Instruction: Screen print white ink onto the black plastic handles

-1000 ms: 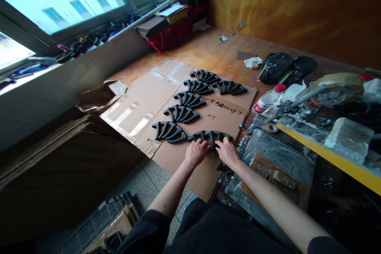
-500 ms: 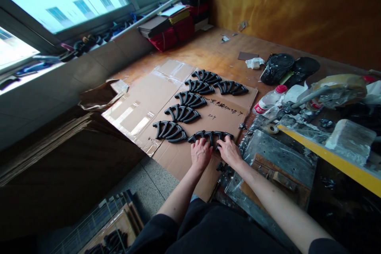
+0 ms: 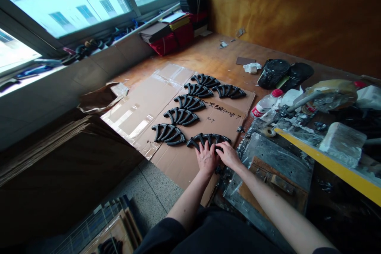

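A fan-shaped row of black curved tube-like pieces [image 3: 205, 137] lies at the near edge of the cardboard sheet [image 3: 169, 162]. My left hand [image 3: 206, 158] rests on this row, its fingers stretched out and spread over the pieces. Close beside it, my right hand [image 3: 228, 154] has its fingers closed around a piece at the row's right end; the fingers partly hide it. To the left is another fan of black pieces [image 3: 169, 134]. Several similar fans [image 3: 181, 116] run away from me up the sheet, which bears handwriting in black.
A bottle with a red cap [image 3: 266, 103] and two dark containers [image 3: 274, 72] stand to the right. Nearer are a yellow-edged ledge [image 3: 327, 166] and a stained metal plate [image 3: 268, 154]. Stacked cardboard [image 3: 59, 143] stands left; red bundles [image 3: 175, 39] sit by the window.
My left hand has slid right along the row and its fingers have spread. My right hand has shifted slightly left, and the gap between the hands has narrowed. The view has moved a little.
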{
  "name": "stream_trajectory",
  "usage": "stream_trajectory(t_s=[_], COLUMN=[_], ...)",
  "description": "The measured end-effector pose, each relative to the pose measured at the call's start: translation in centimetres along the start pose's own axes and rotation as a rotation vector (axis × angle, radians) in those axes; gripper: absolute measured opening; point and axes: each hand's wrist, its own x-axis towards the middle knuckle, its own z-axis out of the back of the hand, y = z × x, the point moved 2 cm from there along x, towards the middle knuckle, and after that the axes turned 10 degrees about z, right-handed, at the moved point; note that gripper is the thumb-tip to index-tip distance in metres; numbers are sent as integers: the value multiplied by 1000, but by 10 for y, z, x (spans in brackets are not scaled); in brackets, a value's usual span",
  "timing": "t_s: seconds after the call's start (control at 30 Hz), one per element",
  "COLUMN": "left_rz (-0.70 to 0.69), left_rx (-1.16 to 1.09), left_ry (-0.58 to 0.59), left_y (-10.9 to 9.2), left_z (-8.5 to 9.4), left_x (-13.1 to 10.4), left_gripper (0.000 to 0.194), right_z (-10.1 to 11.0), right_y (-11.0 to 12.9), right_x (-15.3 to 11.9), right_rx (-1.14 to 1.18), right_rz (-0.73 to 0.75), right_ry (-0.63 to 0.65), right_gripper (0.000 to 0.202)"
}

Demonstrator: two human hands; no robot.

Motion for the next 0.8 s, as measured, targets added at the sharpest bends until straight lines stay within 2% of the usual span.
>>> stream_trajectory(t_s=[0.13,0.27,0.37,0.5,0.6,0.67,0.73,0.8], left_rz=[-38,-111,-157,-247,-281,-270,-269,-282], left_rx=[35,38,30,23,60,94,118,137], left_ry=[-36,-110,-143,-118,-9,60,94,99], left_y=[-1,-3,-18,-58,-90,-105,-114,-118], left_z=[0,17,40,59,59,55,51,45], left_x=[1,12,48,118,164,186,197,201], left_gripper=[38,38,40,41,41,39,41,47], right_z=[-1,12,32,54,63,66,69,73], right_y=[7,15,24,30,23,12,-4,-26], right_x=[-7,-12,-15,-28,-50,-70,-95,-127], right_rx=[38,49,56,120,173,166,105,0], right_rz=[48,116,163,159,110,60,-30,-195], right_ry=[-60,-161,-287,-362,-399,-454,-518,-587], right_gripper=[28,33,41,40,37,35,33,29])
